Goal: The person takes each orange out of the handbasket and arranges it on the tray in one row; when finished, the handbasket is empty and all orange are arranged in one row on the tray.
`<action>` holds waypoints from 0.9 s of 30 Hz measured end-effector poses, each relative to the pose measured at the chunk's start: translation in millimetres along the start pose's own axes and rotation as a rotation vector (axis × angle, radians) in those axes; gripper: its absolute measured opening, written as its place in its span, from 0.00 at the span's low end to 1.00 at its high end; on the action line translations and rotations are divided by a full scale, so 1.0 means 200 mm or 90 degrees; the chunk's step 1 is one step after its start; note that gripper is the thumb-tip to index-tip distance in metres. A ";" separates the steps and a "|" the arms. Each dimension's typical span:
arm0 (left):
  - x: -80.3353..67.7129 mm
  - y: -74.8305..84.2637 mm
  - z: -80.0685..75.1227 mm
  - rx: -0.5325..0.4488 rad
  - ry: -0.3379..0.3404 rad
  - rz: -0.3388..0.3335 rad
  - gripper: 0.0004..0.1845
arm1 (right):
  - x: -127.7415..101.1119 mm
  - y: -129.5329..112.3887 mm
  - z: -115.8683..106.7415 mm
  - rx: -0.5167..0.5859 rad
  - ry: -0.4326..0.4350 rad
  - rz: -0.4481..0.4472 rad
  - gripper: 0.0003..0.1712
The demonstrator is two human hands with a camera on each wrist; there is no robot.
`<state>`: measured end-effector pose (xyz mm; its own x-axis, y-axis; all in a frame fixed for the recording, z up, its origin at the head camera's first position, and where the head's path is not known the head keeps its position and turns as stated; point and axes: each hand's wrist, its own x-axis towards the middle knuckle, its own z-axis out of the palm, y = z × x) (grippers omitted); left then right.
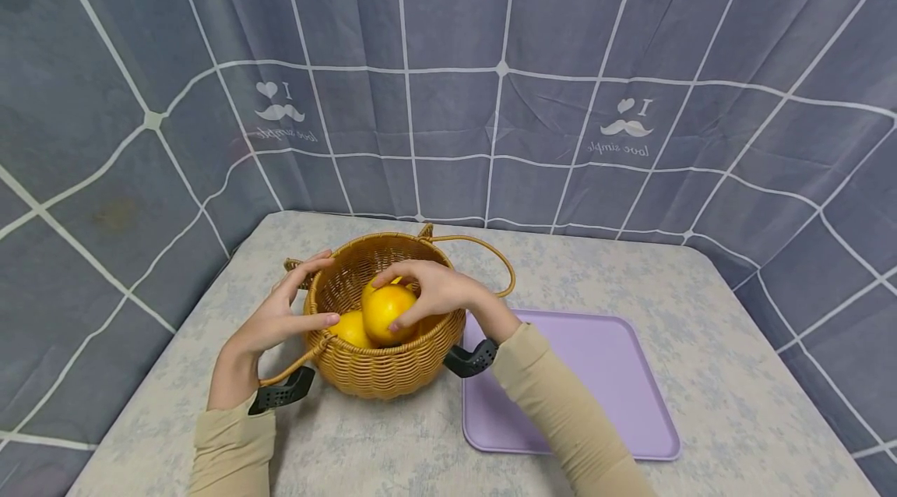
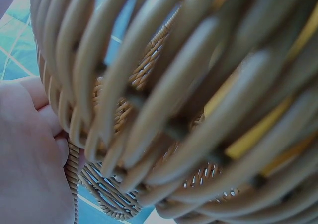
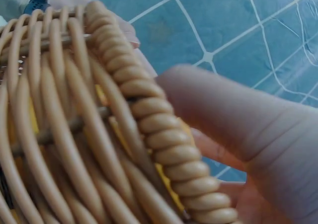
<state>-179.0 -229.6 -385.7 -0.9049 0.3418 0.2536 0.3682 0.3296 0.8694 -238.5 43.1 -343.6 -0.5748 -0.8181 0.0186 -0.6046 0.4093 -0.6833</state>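
Note:
A round woven wicker basket [image 1: 378,376] stands on the table with several round yellow fruits inside, their exact kind unclear. My right hand [image 1: 441,290] reaches over the basket's right rim and grips the top yellow fruit [image 1: 387,314] between thumb and fingers. Another yellow fruit [image 1: 353,329] lies lower, to its left, and one more shows partly behind. At the basket's left side, my left hand [image 1: 276,322] holds the rim, fingers along the far part and thumb over the near part. In the left wrist view, that hand [image 2: 32,154] lies against the woven wall.
A flat lilac tray [image 1: 603,372] lies right of the basket, partly beneath my right forearm. One basket handle [image 1: 508,263] sticks out to the right; the other [image 1: 290,368] drops toward my left wrist. A grey checked curtain [image 1: 448,115] surrounds the patterned table [image 1: 392,450].

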 end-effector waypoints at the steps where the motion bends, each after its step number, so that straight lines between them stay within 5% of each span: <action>1: 0.00 0.00 0.00 0.001 0.000 -0.001 0.41 | 0.00 0.00 0.00 0.006 0.000 -0.003 0.34; 9: 0.00 0.00 0.00 0.002 0.003 -0.006 0.41 | -0.05 0.01 -0.02 0.083 0.061 -0.038 0.32; 17: 0.00 -0.01 0.00 0.002 0.003 -0.004 0.41 | -0.20 0.02 -0.07 0.278 0.139 -0.121 0.33; 27: -0.01 -0.01 0.00 0.002 0.002 -0.002 0.41 | -0.50 0.12 -0.12 0.286 0.297 -0.211 0.33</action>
<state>-178.3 -230.6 -387.2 -0.9069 0.3383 0.2513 0.3653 0.3338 0.8690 -209.2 143.8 -343.4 -0.6369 -0.5721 0.5168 -0.5600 -0.1175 -0.8201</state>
